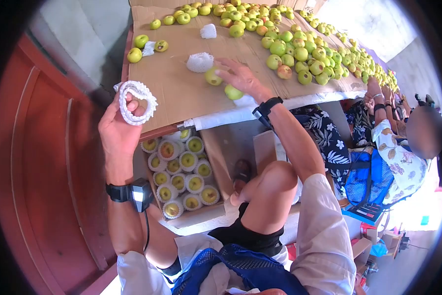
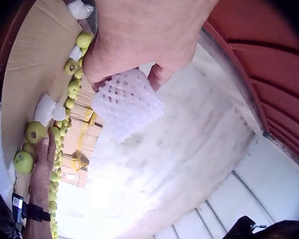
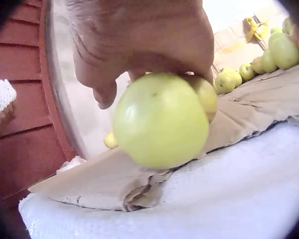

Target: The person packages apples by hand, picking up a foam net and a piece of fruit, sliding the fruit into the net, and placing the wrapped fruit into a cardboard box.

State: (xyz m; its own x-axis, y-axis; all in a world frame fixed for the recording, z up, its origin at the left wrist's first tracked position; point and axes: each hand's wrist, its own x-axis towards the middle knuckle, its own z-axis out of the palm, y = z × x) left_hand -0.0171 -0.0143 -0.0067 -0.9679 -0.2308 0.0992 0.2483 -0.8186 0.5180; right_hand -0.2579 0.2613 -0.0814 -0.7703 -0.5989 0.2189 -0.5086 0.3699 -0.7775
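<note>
My left hand [image 1: 120, 118] holds a white foam fruit net [image 1: 138, 103] near the left edge of the cardboard-covered table. The net's round mouth is spread, and fingers show inside it; the left wrist view has its mesh side [image 2: 127, 107] hanging below the hand. My right hand [image 1: 243, 81] reaches over the table's front part, fingertips right at a yellow-green apple [image 1: 212, 76]. Another green apple [image 1: 233, 92] lies under that hand, close to the edge. This one looms large in the right wrist view, where the right thumb [image 3: 105, 94] stands apart from it.
Loose apples [image 1: 304, 54] cover the table's back and right. Foam nets [image 1: 200, 62] lie on the cardboard [image 1: 171, 88]. Below the edge stands a box [image 1: 216, 162] of net-wrapped apples. A red door [image 1: 48, 162] is at left; other people [image 1: 403, 132] sit along the right.
</note>
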